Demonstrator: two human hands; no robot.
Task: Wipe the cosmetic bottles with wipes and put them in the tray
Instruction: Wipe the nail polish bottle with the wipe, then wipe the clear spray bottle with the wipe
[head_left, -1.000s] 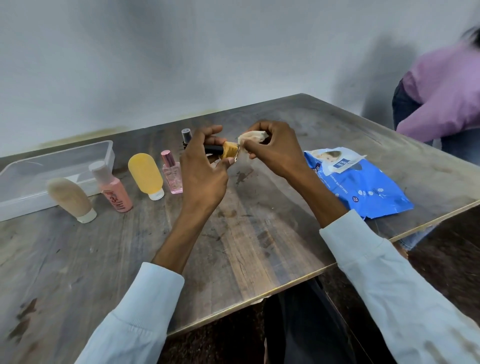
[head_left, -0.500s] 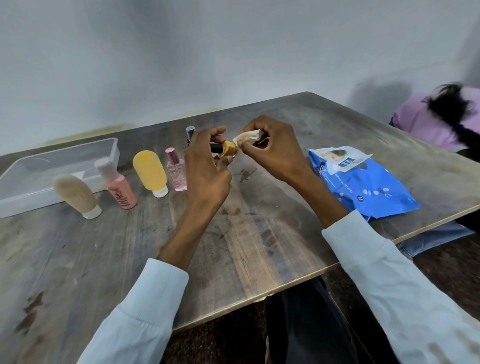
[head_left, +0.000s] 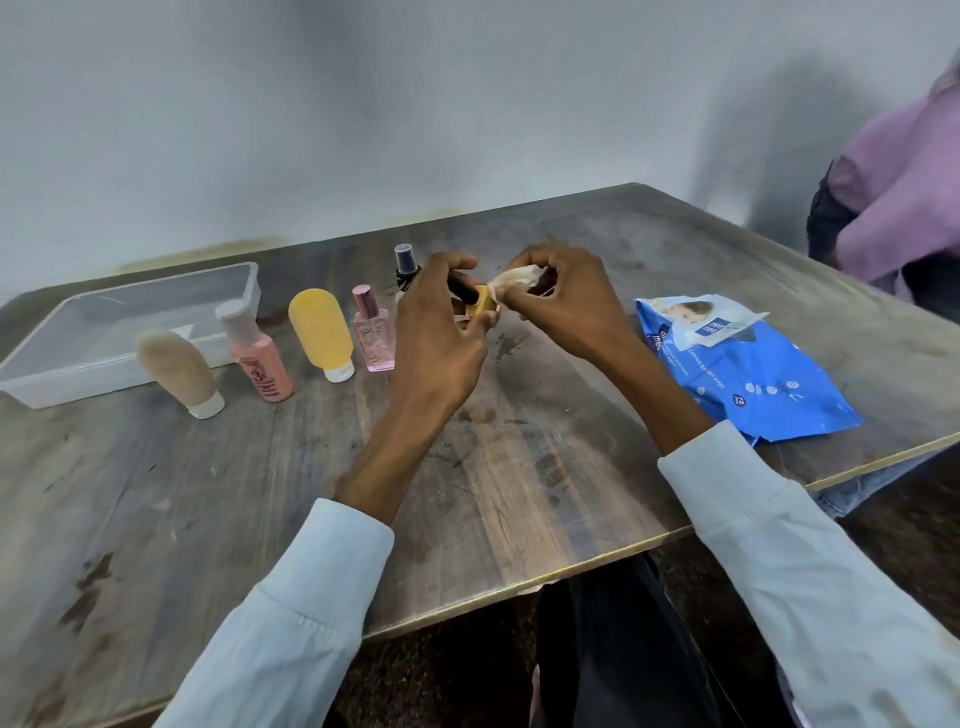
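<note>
Left hand (head_left: 441, 332): gripping small yellow bottle (head_left: 482, 302) with black cap.
Right hand (head_left: 558, 301): pinching crumpled wipe (head_left: 517, 278) against bottle.
Tray (head_left: 156, 358): clear plastic, sitting near table's (head_left: 519, 467) far left corner.

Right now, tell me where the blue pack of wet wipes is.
In the head view the blue pack of wet wipes lies flat on the wooden table, at its right edge, just right of the right hand.
</note>
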